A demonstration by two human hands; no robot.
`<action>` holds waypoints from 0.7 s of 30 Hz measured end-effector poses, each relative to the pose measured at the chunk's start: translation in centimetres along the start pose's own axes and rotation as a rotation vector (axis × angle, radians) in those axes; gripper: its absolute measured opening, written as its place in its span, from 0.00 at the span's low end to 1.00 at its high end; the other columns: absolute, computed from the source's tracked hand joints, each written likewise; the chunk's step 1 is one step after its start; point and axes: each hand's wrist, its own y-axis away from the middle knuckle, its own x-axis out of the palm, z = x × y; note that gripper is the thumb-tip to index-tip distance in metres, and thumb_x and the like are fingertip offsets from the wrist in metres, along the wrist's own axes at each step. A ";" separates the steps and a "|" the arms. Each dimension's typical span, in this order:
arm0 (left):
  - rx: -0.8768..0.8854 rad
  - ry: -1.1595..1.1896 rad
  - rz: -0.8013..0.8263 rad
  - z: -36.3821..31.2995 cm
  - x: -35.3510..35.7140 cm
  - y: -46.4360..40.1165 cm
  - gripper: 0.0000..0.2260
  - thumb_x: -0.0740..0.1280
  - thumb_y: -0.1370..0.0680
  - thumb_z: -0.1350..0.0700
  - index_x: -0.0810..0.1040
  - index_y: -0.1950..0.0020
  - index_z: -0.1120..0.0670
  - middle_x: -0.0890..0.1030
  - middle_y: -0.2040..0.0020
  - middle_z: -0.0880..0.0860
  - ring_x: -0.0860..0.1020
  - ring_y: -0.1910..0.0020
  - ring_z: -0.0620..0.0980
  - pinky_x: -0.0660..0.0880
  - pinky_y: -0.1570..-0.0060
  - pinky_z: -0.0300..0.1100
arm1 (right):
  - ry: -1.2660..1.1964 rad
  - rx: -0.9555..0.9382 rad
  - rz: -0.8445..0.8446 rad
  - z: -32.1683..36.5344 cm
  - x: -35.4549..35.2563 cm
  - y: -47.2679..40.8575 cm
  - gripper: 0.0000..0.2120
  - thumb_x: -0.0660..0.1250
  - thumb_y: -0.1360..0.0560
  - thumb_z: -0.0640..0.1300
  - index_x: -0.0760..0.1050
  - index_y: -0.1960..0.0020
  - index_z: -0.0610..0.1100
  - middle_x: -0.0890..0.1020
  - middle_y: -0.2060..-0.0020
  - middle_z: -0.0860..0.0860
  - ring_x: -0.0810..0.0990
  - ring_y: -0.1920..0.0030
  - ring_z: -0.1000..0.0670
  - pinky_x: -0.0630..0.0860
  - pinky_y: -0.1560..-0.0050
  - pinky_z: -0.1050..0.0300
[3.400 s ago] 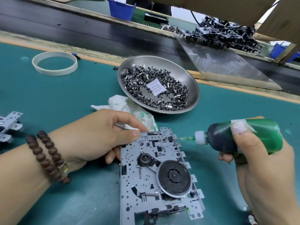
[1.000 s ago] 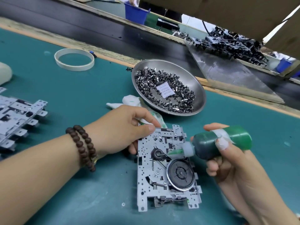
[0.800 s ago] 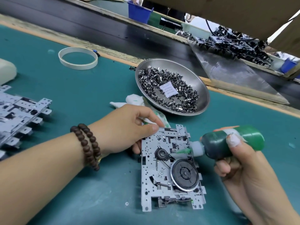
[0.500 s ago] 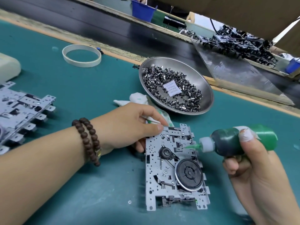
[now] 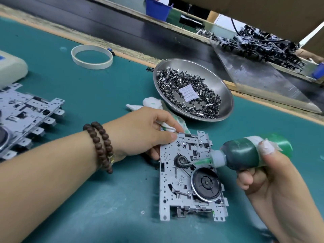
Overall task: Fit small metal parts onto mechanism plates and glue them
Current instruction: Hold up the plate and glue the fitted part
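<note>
The left hand (image 5: 140,132) pinches the top left corner of the mechanism plate (image 5: 189,176), which lies flat near the bench's front edge. It looks thin, stiff and light, so hold its edges. The right hand (image 5: 273,183) grips the glue bottle (image 5: 245,153). The bowl's paper label (image 5: 188,94) is too small to read.

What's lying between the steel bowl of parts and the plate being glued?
In the head view, a crumpled white cloth with green stains lies between the steel bowl and the plate, partly under the left hand.
</note>
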 end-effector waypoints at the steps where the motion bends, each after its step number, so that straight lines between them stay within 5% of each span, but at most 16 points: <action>1: -0.002 0.005 0.004 0.0 0.0 0.0 0.05 0.66 0.25 0.61 0.79 0.55 0.52 0.71 0.79 0.46 0.69 0.83 0.42 0.68 0.80 0.31 | 0.002 0.003 0.017 0.0 0.0 0.1 0.22 0.78 0.51 0.63 0.82 0.66 0.48 0.78 0.76 0.53 0.71 0.80 0.58 0.69 0.75 0.72; 4: -0.008 0.007 0.013 0.0 0.0 0.0 0.05 0.66 0.25 0.62 0.79 0.55 0.53 0.72 0.78 0.46 0.70 0.82 0.42 0.69 0.80 0.31 | 0.040 0.013 0.040 0.0 -0.2 0.2 0.21 0.81 0.52 0.57 0.82 0.64 0.48 0.79 0.73 0.51 0.71 0.79 0.57 0.70 0.75 0.71; 7: -0.006 0.003 0.013 0.0 0.0 0.0 0.05 0.66 0.25 0.62 0.79 0.55 0.52 0.73 0.78 0.46 0.70 0.82 0.43 0.69 0.80 0.32 | 0.052 0.010 0.019 0.0 -0.2 0.4 0.05 0.70 0.41 0.41 0.82 0.65 0.48 0.79 0.73 0.51 0.70 0.80 0.57 0.69 0.76 0.70; 9: -0.006 0.003 0.013 -0.1 0.0 0.1 0.05 0.66 0.25 0.62 0.79 0.56 0.52 0.73 0.79 0.46 0.70 0.83 0.42 0.69 0.80 0.31 | 0.066 -0.017 -0.010 -0.2 -0.3 0.4 0.11 0.62 0.36 0.41 0.83 0.64 0.48 0.78 0.72 0.48 0.69 0.81 0.56 0.68 0.77 0.70; 14: -0.010 0.013 0.016 -0.1 0.0 0.1 0.05 0.66 0.25 0.62 0.79 0.56 0.53 0.73 0.78 0.47 0.70 0.83 0.42 0.68 0.81 0.31 | 0.109 -0.072 -0.035 -0.2 -0.1 0.5 0.11 0.60 0.36 0.40 0.82 0.66 0.46 0.80 0.73 0.49 0.68 0.82 0.56 0.69 0.77 0.70; 17: -0.008 0.016 0.011 -0.2 0.0 0.2 0.05 0.66 0.25 0.62 0.79 0.56 0.53 0.73 0.75 0.50 0.69 0.83 0.42 0.68 0.81 0.30 | 0.118 -0.104 -0.021 -0.2 0.1 0.4 0.03 0.72 0.38 0.45 0.83 0.66 0.46 0.78 0.77 0.54 0.68 0.82 0.57 0.69 0.76 0.71; 19: -0.007 0.018 0.008 -0.2 0.1 0.1 0.05 0.66 0.25 0.63 0.78 0.56 0.53 0.73 0.76 0.49 0.69 0.83 0.42 0.68 0.81 0.30 | 0.135 -0.118 0.019 -0.3 0.1 0.4 0.19 0.79 0.47 0.59 0.83 0.64 0.47 0.77 0.79 0.57 0.69 0.81 0.58 0.69 0.75 0.71; 21: -0.008 0.023 0.008 -0.2 0.1 0.1 0.05 0.66 0.25 0.63 0.78 0.56 0.53 0.73 0.75 0.50 0.69 0.83 0.41 0.68 0.81 0.30 | 0.142 -0.123 0.005 -0.4 0.3 0.4 0.24 0.78 0.51 0.63 0.83 0.64 0.48 0.78 0.77 0.56 0.70 0.81 0.59 0.69 0.74 0.71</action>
